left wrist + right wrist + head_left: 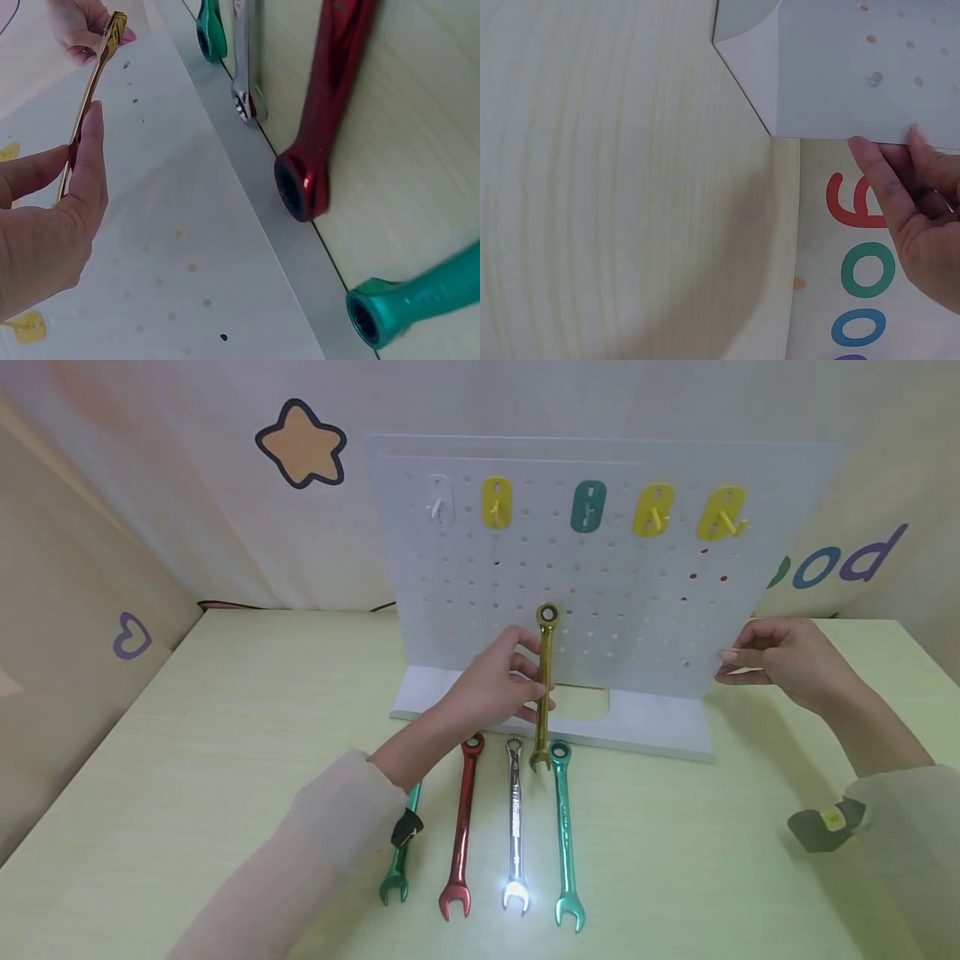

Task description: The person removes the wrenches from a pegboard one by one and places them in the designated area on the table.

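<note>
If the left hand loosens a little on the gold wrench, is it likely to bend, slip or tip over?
The gold wrench looks like solid metal, so it should stay stiff and feel fairly heavy for its size. Its glossy finish suggests it could slip through the left hand, whose grip sits near mid-shaft. It stands upright with only its open end near the table, so it would probably tip over if released.

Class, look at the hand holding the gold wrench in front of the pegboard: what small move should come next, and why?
Probably lift the gold wrench toward a hook. The left hand holds it upright, ring end up, well below the row of hooks, which are all empty. The right hand steadies the pegboard by its edge.
</note>
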